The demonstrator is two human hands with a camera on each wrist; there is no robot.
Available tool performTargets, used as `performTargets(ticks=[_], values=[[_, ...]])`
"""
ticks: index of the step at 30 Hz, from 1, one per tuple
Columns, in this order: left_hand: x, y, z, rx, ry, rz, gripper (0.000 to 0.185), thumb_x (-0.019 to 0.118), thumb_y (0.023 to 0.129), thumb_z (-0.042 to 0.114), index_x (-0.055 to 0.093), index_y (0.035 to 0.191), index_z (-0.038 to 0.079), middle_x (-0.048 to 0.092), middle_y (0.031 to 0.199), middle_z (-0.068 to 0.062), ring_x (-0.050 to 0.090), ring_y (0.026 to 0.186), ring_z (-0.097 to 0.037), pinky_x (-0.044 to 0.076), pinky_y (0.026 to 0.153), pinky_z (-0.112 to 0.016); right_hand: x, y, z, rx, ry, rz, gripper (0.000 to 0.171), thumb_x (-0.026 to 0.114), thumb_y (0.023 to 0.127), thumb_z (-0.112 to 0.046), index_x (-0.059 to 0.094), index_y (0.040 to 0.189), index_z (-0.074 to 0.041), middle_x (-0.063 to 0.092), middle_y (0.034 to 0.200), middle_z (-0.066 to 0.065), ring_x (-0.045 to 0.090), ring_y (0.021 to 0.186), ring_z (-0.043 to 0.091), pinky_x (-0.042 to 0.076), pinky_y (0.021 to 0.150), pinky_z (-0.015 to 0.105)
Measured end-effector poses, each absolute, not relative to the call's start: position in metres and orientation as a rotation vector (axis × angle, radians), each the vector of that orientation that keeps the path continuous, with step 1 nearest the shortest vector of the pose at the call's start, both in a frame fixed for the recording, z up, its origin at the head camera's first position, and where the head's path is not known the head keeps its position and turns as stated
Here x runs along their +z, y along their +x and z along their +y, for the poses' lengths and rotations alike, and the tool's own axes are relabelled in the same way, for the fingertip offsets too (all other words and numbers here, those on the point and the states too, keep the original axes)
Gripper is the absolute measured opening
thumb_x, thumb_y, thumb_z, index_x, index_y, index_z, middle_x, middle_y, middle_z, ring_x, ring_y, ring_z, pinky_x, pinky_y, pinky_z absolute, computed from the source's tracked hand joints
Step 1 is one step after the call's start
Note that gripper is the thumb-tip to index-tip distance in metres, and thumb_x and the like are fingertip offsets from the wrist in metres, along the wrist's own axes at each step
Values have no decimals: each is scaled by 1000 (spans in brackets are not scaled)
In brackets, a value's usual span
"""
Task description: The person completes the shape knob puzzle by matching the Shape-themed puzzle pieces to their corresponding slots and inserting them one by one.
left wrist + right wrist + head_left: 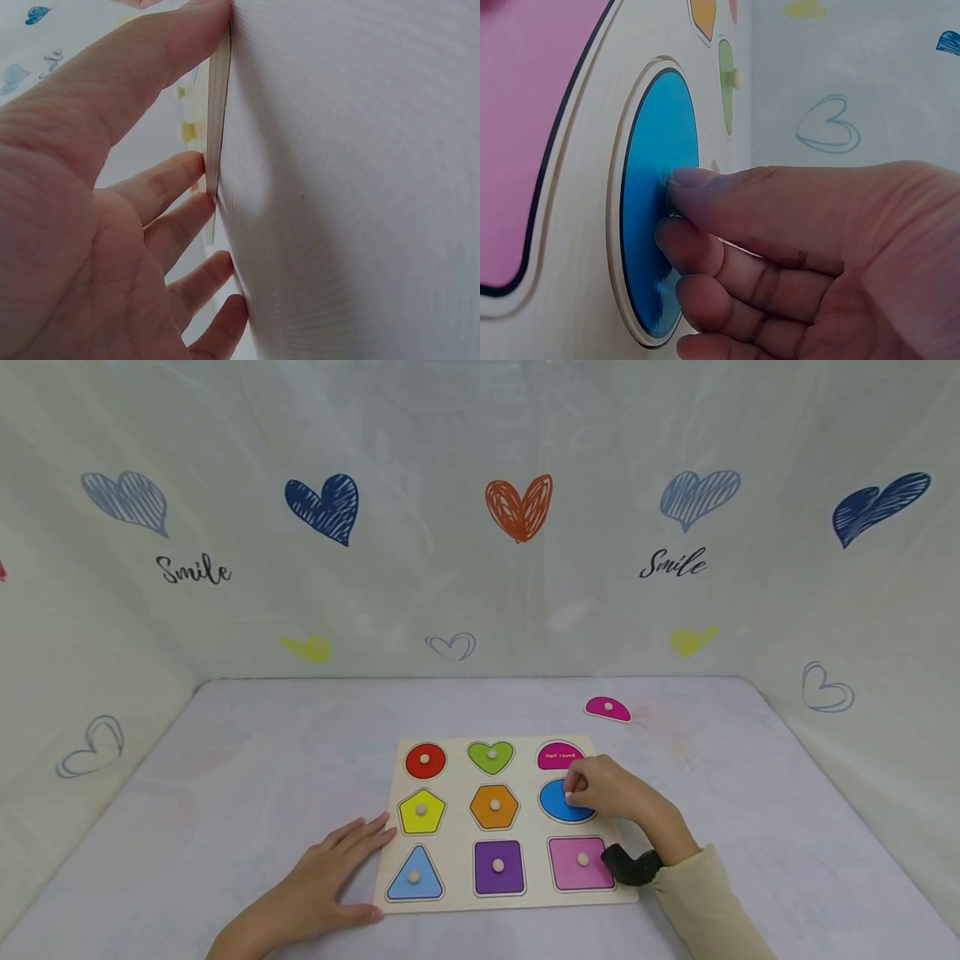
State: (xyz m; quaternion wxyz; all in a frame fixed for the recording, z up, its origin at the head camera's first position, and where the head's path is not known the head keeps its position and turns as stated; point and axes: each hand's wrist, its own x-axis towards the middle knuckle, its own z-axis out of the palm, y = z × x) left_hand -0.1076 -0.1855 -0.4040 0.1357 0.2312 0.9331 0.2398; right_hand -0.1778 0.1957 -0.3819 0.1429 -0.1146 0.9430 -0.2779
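Observation:
A wooden shape-puzzle board [457, 868] lies flat on the table. My right hand [611, 785] pinches the small knob of the blue oval puzzle piece [656, 247] between thumb and index finger. That piece lies within its oval outline at the board's right side. My left hand [322, 877] has its fingers spread along the board's left edge; in the left wrist view the thumb and some fingertips touch the wooden edge. Behind the board, a magenta half-round piece [618, 712] lies loose on the table. The half-round recess [551, 762] shows printed lettering.
Other knobbed pieces sit in the board, among them a red circle [416, 768], a green heart [491, 766], a purple square [487, 881] and a pink rectangle [566, 872]. A pale curtain [405, 568] with printed hearts hangs behind the white table [247, 760].

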Motion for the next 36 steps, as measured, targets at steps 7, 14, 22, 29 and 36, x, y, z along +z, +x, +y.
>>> performTargets(ticks=[7, 14, 22, 29, 36], values=[[-405, -109, -186, 691, 671, 2695, 86, 68, 69, 60, 38, 141, 23, 31, 151, -2, 27, 135, -38, 30, 96, -67, -380, -177, 195, -811, -304, 2711, 7, 68, 81, -5, 62, 83, -7, 53, 71, 1, 49, 69, 14, 47, 60, 24], [-404, -108, -186, 698, 704, 2709, 85, 68, 71, 58, 39, 141, 21, 32, 151, -3, 29, 135, -38, 31, 96, -66, -377, -178, 199, -836, -319, 2693, 7, 69, 82, -8, 63, 86, -7, 55, 73, 0, 50, 71, 14, 48, 63, 24], [-404, -108, -186, 694, 672, 2697, 86, 69, 69, 59, 39, 141, 22, 32, 151, -3, 28, 135, -38, 30, 96, -67, -374, -181, 212, -870, -354, 2784, 17, 67, 84, -13, 62, 97, -4, 57, 80, 0, 51, 77, 14, 47, 65, 22], [-404, -107, -186, 689, 676, 2702, 85, 70, 69, 58, 40, 140, 21, 33, 150, -4, 28, 134, -39, 32, 95, -67, -372, -185, 222, -923, -275, 2870, 19, 65, 85, -13, 63, 101, -3, 60, 85, 4, 53, 81, 17, 48, 66, 25], [-403, -107, -185, 695, 691, 2702, 85, 69, 70, 58, 40, 141, 22, 33, 150, -3, 29, 134, -39, 31, 96, -67, -375, -190, 234, -1003, -199, 2929, 25, 65, 86, -15, 60, 106, -2, 62, 98, 12, 54, 92, 25, 54, 72, 33]])
